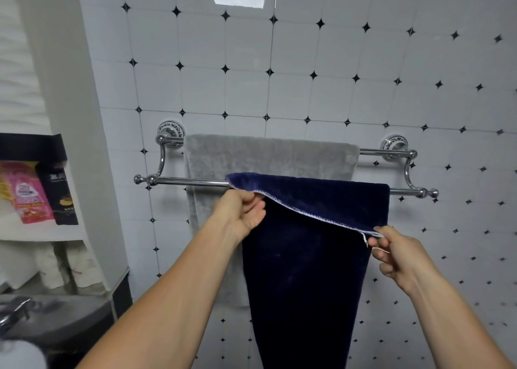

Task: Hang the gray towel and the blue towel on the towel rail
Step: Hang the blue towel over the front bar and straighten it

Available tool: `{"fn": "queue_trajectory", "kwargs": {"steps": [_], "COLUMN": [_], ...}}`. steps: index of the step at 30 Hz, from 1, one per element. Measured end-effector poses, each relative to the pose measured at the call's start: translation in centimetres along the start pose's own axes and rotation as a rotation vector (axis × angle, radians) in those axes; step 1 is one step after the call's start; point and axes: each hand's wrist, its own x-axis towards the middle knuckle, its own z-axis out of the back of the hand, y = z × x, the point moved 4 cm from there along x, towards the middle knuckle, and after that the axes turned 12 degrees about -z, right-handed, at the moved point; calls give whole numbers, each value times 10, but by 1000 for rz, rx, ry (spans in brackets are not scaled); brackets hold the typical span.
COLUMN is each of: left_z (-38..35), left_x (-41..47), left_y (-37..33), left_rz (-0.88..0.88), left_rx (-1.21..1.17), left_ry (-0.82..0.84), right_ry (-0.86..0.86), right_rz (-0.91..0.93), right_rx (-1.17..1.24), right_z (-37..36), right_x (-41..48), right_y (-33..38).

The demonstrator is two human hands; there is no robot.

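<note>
A chrome double towel rail is fixed to the tiled wall. The gray towel hangs over its rear bar, spread flat. The dark blue towel is draped over the front bar, its long part hanging down in front. My left hand pinches the blue towel's near left corner just below the front bar. My right hand pinches the near right corner, lower and closer to me, so the white-stitched edge slopes between the two hands.
The wall is white tile with small black diamonds. A shelf on the left holds a pink packet and a black box. A dark round basin sits at the lower left, with rolled white cloths under the shelf.
</note>
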Motion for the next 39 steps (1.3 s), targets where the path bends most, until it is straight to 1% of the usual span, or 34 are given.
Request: {"fn": "queue_trajectory", "kwargs": {"steps": [3,6,8,9,10,12,14,17,19,22,24,27,29,31,33,35,39], "left_z": [-8,-23,-30,-31,-31,-30,-28,-10,6,17,20,28,38,52,69,85,107], "left_x": [-12,-17,-15,-14,-12,-9,-12,-36,-61,-81,-71,-42,-25,-13,-6,-3,-9], "left_y": [8,10,7,5,4,5,7,26,51,71,57,17,0,-3,1,5,28], "left_rz": [105,132,95,74,62,33,-49,-187,-247,-289,-300,-308,-290,-294,-332,-369,-393], "left_rx": [-88,-27,65,97,80,-57,-158,-147,-160,-127,-130,-157,-60,89,228,317,495], "left_ry": [165,298,275,226,156,62,50,20,57,164,181,219,226,180,135,107,79], "right_ry": [-5,-18,-23,-25,-27,-28,-24,-36,-43,-46,-61,-117,-130,-113,-85,-59,-56], "right_rz": [8,5,0,0,0,1,0,-5,-32,-71,-60,-46,-54,-58,-56,-53,-78], "right_rx": [-7,-17,-33,-36,-38,-50,-51,-51,-60,-54,-21,-62,-123,-207,-298,-357,-405], "right_z": [4,8,9,9,9,9,10,16,21,26,30,39,40,36,34,34,38], "right_x": [-2,-2,-4,-4,-4,-5,-6,-4,0,7,9,16,20,22,23,24,24], "right_y": [-1,-3,-4,-5,-5,-6,-5,-7,-16,-36,-41,-41,-41,-41,-39,-38,-57]}}
